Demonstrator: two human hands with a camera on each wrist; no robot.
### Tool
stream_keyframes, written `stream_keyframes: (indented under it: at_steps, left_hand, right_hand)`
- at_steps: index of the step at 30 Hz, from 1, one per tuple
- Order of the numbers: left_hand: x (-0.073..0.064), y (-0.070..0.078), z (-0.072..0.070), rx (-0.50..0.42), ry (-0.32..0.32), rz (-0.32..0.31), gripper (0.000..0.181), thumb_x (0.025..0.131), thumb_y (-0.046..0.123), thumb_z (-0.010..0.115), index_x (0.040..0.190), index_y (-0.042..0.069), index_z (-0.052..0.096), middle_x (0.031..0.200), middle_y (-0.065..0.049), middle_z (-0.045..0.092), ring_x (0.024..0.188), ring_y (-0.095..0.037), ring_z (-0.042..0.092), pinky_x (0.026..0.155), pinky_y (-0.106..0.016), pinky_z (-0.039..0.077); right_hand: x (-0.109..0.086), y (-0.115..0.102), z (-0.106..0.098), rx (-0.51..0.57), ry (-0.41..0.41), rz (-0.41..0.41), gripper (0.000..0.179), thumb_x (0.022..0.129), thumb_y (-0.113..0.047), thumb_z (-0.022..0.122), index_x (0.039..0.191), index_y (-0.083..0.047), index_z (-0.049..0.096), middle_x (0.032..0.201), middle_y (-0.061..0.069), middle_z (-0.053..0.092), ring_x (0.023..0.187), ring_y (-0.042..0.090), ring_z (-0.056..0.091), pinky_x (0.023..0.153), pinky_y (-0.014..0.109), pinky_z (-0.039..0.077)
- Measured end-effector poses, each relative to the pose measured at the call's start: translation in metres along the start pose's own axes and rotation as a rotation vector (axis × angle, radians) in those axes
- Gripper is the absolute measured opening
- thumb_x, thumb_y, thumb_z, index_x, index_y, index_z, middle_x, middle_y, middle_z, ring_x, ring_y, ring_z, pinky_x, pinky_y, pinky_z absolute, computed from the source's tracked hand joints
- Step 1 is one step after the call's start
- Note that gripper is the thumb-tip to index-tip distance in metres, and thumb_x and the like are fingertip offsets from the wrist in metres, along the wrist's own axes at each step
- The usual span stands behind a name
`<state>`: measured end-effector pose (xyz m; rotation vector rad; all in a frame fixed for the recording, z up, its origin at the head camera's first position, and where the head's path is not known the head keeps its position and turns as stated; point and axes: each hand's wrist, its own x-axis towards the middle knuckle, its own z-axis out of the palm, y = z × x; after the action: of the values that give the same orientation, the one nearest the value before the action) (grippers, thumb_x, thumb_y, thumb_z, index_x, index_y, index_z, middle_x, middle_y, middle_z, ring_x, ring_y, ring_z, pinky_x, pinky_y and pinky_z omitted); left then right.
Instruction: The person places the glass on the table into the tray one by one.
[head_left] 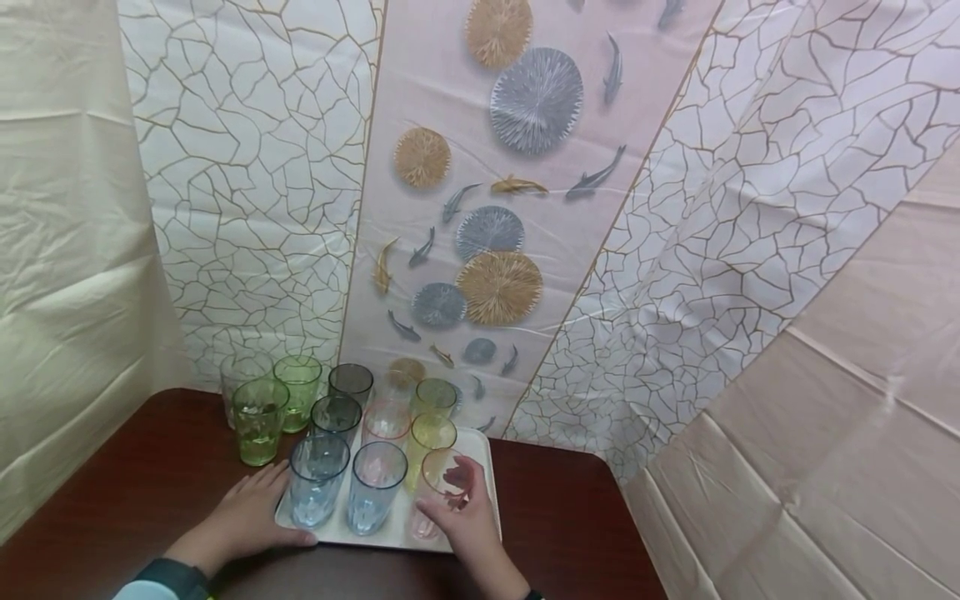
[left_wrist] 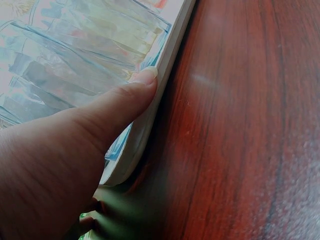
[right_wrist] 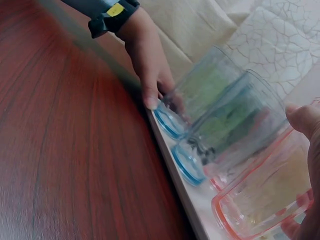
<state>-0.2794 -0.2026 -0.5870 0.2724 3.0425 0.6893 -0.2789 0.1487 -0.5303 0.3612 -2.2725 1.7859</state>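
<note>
My right hand [head_left: 467, 508] grips a clear pink-tinted glass [head_left: 437, 479] at the front right of a white tray [head_left: 478, 450], thumb on the near side and fingers round the far side. In the right wrist view the pink glass [right_wrist: 245, 200] is low over the tray; whether its base touches is unclear. At the tray's front left corner is my left hand [head_left: 251, 512], fingers stretched along the side. Its thumb [left_wrist: 135, 87] rests on the tray's front rim. Two blue glasses, the left one [head_left: 315, 492] and the middle one [head_left: 371, 496], stand between my hands.
Behind on the tray stand dark grey glasses [head_left: 335, 414], a pink-rimmed glass [head_left: 386, 425] and yellow glasses [head_left: 433, 433]. Green glasses [head_left: 258, 425] and a clear one [head_left: 234, 379] stand left of the tray on the brown table [head_left: 555, 525]. Patterned cloth [head_left: 300, 167] hangs behind.
</note>
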Motion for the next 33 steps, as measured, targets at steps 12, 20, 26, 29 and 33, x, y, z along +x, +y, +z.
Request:
stream_keyframes:
  at_steps: [12,20,26,29,33]
  left_hand:
    - [-0.002,0.002,-0.002,0.0,0.013,0.004,0.139,0.06,0.093,0.068,0.151,-0.01,0.046,0.158,-0.036,0.035,0.142,-0.057,0.029,0.114,-0.075,0.023]
    - [-0.005,0.003,-0.004,0.004,0.035,0.021,0.138,0.06,0.093,0.068,0.15,-0.01,0.047,0.158,-0.035,0.036,0.142,-0.057,0.03,0.113,-0.075,0.024]
    - [-0.006,0.004,-0.004,0.012,0.059,0.038,0.138,0.06,0.093,0.068,0.15,-0.009,0.047,0.157,-0.035,0.038,0.141,-0.057,0.032,0.112,-0.074,0.027]
    - [-0.005,0.003,-0.002,0.014,0.052,0.031,0.139,0.06,0.094,0.067,0.15,-0.009,0.047,0.157,-0.035,0.037,0.142,-0.056,0.031,0.113,-0.074,0.026]
    - [-0.003,0.001,0.0,0.01,0.045,0.021,0.14,0.059,0.095,0.066,0.151,-0.009,0.047,0.158,-0.034,0.037,0.142,-0.056,0.03,0.113,-0.074,0.025]
  right_hand:
    - [0.001,0.008,0.016,0.014,-0.039,0.049,0.088,0.075,-0.019,0.093,0.146,-0.005,0.045,0.13,0.022,0.058,0.122,0.038,0.054,0.103,0.053,0.05]
    - [0.001,0.017,0.019,0.011,-0.032,0.059,0.087,0.073,-0.019,0.094,0.145,-0.005,0.046,0.13,0.021,0.058,0.122,0.04,0.052,0.1,0.049,0.051]
    - [0.001,0.019,0.02,0.005,-0.033,0.069,0.087,0.074,-0.02,0.094,0.145,-0.007,0.046,0.13,0.02,0.057,0.121,0.038,0.052,0.097,0.043,0.05]
    - [0.001,0.019,0.021,0.014,-0.036,0.069,0.087,0.074,-0.019,0.094,0.145,-0.006,0.046,0.131,0.02,0.057,0.122,0.038,0.051,0.098,0.044,0.05]
    - [0.001,0.019,0.021,0.033,-0.04,0.091,0.088,0.075,-0.019,0.093,0.147,-0.007,0.044,0.133,0.02,0.055,0.125,0.033,0.05,0.103,0.049,0.047]
